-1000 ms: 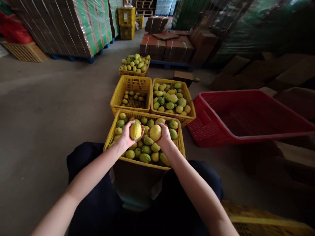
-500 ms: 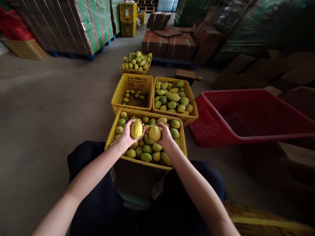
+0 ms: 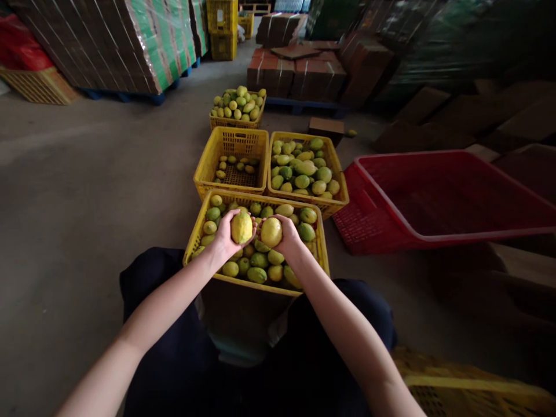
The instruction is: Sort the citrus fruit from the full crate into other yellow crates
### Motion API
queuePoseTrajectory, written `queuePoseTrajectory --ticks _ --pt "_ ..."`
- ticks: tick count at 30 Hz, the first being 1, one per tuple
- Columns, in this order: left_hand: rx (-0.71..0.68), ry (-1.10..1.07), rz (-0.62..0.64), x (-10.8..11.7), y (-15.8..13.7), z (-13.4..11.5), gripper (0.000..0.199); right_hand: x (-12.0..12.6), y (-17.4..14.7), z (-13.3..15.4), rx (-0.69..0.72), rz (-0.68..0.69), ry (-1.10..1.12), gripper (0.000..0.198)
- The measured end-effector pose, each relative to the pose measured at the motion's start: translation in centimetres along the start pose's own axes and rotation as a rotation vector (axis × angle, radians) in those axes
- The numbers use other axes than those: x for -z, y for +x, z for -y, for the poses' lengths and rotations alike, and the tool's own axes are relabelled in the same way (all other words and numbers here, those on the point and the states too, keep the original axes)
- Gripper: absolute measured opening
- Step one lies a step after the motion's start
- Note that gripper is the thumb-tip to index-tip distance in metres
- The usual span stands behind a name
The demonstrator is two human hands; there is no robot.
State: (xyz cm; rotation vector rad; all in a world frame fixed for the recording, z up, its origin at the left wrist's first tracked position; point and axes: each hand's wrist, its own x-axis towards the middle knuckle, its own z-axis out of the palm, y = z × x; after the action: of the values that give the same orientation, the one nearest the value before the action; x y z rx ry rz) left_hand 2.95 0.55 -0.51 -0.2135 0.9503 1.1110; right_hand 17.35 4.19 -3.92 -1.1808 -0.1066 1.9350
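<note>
Head view: left hand grips a bumpy yellow-green fruit, fingers wrapped round it; right hand grips a smoother yellow fruit, fingers also closed on it. Both held fruits side by side, narrow gap between. Below the fingers: front yellow crate with many green and yellow loose fruits. Just beyond the fingers: left rear crate, few small fruits on its bottom, and right rear crate, much fuller. Farther past the fingers: heaped far crate. Well right of the right fingers: red crate. Nearer than the fingers: dark trouser legs, one each side.
</note>
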Motion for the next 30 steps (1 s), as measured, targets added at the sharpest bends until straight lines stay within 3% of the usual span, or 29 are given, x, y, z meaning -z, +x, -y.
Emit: queuePoseTrajectory --ticks 4,11,30 --pt "0.014 0.007 0.003 -0.4 0.1 0.2 0.023 -0.4 -0.3 0.1 -0.167 -0.042 -0.012 0.017" --pt "0.015 0.025 -0.04 -0.5 0.9 0.4 0.02 -0.2 -0.6 0.1 -0.229 -0.052 0.015 0.023" --pt "0.0 -0.025 -0.066 0.0 1.5 -0.2 0.021 -0.6 -0.8 -1.2 -0.172 -0.144 -0.053 0.034"
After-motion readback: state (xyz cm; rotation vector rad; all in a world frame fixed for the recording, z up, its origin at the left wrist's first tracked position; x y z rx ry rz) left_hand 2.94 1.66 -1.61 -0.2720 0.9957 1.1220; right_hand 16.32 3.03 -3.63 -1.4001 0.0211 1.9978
